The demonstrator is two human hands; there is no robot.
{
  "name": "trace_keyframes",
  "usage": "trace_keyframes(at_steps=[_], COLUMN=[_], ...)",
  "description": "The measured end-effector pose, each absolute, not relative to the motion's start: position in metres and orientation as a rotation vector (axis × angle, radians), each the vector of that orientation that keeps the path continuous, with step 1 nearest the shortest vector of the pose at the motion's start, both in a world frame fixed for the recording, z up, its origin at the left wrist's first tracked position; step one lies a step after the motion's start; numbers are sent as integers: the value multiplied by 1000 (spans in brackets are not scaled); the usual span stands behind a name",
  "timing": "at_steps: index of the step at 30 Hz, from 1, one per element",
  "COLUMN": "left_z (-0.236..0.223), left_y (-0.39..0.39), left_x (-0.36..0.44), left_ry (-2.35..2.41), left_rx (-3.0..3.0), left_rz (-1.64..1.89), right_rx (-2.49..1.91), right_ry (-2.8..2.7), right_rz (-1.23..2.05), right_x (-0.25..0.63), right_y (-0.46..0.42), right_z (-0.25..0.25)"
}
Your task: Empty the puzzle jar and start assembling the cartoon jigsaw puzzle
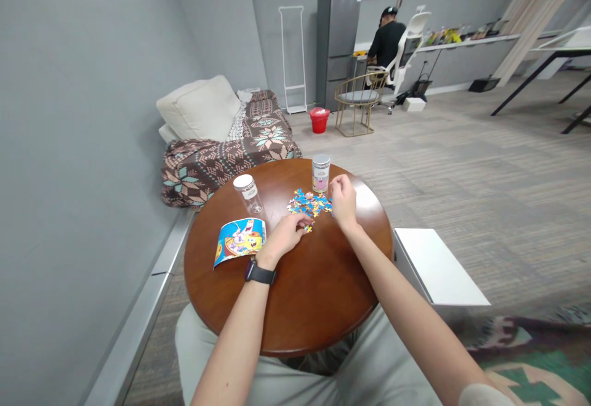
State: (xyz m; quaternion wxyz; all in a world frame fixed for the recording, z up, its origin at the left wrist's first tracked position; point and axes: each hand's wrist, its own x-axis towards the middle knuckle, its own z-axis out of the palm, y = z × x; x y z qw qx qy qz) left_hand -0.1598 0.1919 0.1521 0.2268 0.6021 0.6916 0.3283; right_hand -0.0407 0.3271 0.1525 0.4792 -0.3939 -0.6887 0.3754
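Observation:
A heap of small colourful puzzle pieces (308, 201) lies on the round wooden table (318, 289). My left hand (287, 233), a dark watch on its wrist, rests at the heap's near edge with its fingers curled on a piece. My right hand (343, 199) hovers at the heap's right side, fingers pinched together; what they hold is too small to see. A capped jar with a picture label (320, 173) stands just behind the heap. An empty clear jar with a white lid (248, 193) stands to the left. A cartoon picture sheet (240, 239) lies near my left wrist.
A white box (438, 267) sits to the table's right. A patterned blanket and pillows (221, 129) lie on a low bed beyond the table. Far back, another person (386, 39) sits at a counter near a gold chair (359, 99), a red bucket (319, 119) and a fridge (337, 42).

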Motion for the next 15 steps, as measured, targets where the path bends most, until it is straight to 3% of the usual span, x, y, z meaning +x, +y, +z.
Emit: trace_keyframes(at_steps=[15], left_z=[149], left_y=[190], left_x=[-173], left_ry=[1842], left_rx=[1692], left_rz=[828], right_rx=[-1314], right_ry=[-2059], right_rz=[834], right_x=[-33], right_y=[326], right_z=[157])
